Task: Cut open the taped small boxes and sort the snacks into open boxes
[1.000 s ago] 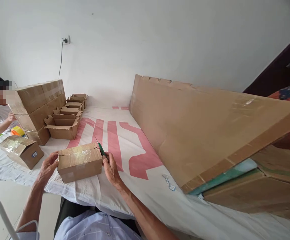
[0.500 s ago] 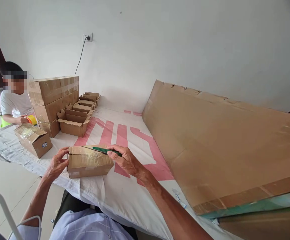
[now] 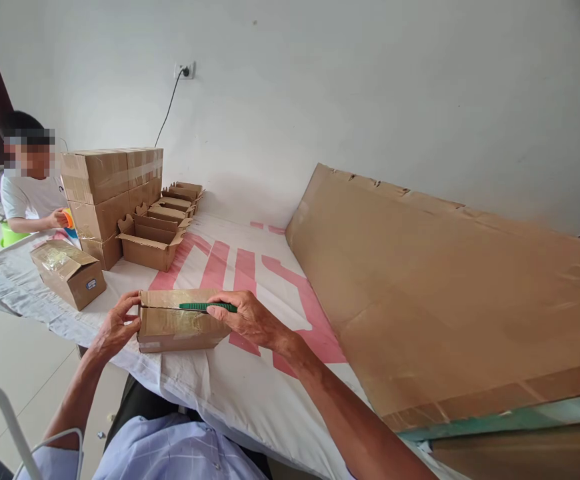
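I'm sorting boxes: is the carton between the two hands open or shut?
Shut: the carton has its top flaps folded down, with shiny tape on top.

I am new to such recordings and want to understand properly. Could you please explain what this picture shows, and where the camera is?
There is no machine: a camera worn on a person's head looks forward and down at two bare hands. The left hand touches one end of a taped carton; the right hand holds a green-handled tool at its top seam. On the cloth are also a labelled carton, stacked cartons and open cartons. A large cardboard panel stands at right; another person sits at far left.
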`<action>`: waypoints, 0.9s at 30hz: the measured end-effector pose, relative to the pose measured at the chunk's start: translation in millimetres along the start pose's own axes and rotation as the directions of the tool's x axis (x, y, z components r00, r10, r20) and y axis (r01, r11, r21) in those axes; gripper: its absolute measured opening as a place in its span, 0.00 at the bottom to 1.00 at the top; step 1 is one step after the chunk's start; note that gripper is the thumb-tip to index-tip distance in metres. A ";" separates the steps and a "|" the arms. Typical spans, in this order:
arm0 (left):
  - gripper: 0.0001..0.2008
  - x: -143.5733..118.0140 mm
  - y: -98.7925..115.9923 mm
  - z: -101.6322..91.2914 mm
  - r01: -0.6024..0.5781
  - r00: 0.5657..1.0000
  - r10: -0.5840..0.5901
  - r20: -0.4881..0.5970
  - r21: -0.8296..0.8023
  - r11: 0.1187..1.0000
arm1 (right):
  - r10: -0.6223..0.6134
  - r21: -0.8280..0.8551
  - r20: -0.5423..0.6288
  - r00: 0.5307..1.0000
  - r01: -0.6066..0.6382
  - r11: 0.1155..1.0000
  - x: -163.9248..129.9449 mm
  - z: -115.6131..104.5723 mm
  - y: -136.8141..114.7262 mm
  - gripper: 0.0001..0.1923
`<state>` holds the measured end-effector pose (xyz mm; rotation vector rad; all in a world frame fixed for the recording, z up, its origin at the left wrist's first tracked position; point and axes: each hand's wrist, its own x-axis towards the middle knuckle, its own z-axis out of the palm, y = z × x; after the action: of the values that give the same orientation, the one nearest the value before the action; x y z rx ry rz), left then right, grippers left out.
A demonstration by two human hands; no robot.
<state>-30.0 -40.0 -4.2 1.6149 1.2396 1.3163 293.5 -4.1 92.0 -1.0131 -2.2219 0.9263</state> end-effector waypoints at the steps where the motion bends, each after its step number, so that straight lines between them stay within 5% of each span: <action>1: 0.18 -0.2 0.4 0.1 0.002 1.000 -0.002 -0.002 0.002 1.000 | -0.006 -0.005 0.003 1.000 0.006 1.000 0.3 -0.6 -2.2 0.17; 27: 0.13 6.7 8.0 1.3 -0.027 1.000 0.027 0.002 0.113 0.993 | -0.160 -0.451 -0.044 0.986 0.124 0.884 23.2 1.0 -35.2 0.18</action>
<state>-26.7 -35.9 4.9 1.7162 1.3175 1.2816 264.0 -3.1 122.1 -1.0384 -2.4585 0.3018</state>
